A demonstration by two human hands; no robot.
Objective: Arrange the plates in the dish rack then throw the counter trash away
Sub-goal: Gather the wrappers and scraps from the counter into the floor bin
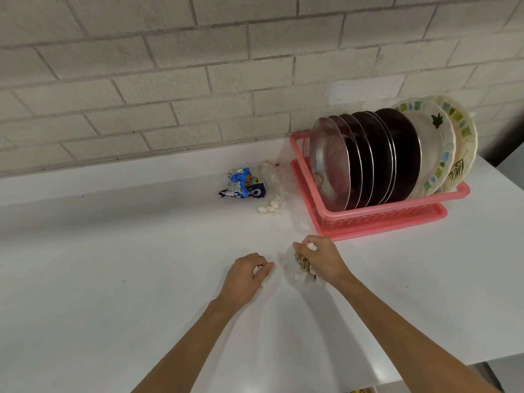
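A pink dish rack [368, 214] stands at the right of the white counter [113, 251], filled with several upright steel plates [331, 163] and patterned plates [433, 143]. My right hand [320, 258] grips a wad of clear plastic and white tissue trash [295, 269] just in front of the rack. Left of it, my left hand [246, 272] is curled round a small white tissue scrap [265, 283]. Farther back lie a crumpled blue wrapper [243, 185], a clear plastic bag [273, 174] and a small white tissue piece [270, 208].
A pale brick wall [198, 80] runs along the back of the counter. The counter's front edge crosses the bottom right corner. A dark gap shows past the rack at the far right.
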